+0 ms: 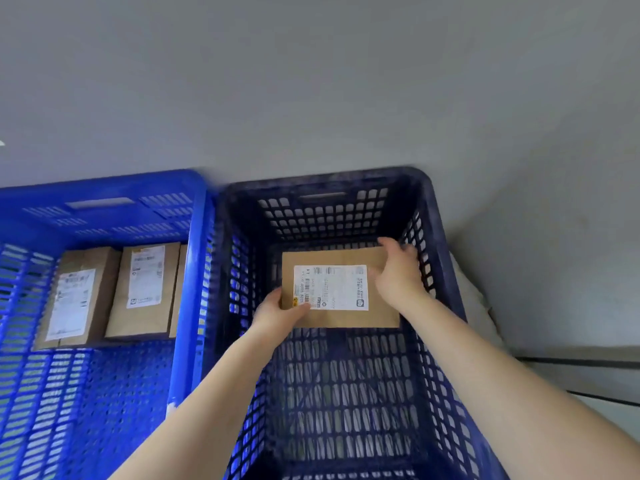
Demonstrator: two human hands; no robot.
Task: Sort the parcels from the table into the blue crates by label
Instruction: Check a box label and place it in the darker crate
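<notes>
Both hands are gripping one brown parcel (341, 289), and I am watching them hold it low inside the dark blue crate (429, 216) through the head camera, the only view I have. The left hand (278, 311) is pinching the near left corner, thumb lying over the edge of the white label (330, 287). The right hand (398, 271) is curling round the far right edge, fingers wrapping over the top corner near the crate's right wall.

I am judging the risks first. The parcel is sitting close to the far wall, and I cannot tell whether it is resting on the mesh floor or hanging just above it; letting go too soon could drop it on an edge so it is leaning instead of lying flat. The right hand's fingers are close to the slotted wall, so pulling out carelessly could be catching a knuckle in the holes or dragging the parcel askew. The label is partly under the left thumb, so a misread of it would be sending the parcel into the wrong crate.

Neither hand is spread; both are closing on the parcel with curled fingers.

Beside this crate, touching it on the left, the brighter blue crate (194, 271) is holding other labelled parcels (142, 289) lying side by side along its far end. No table is showing in this view.
</notes>
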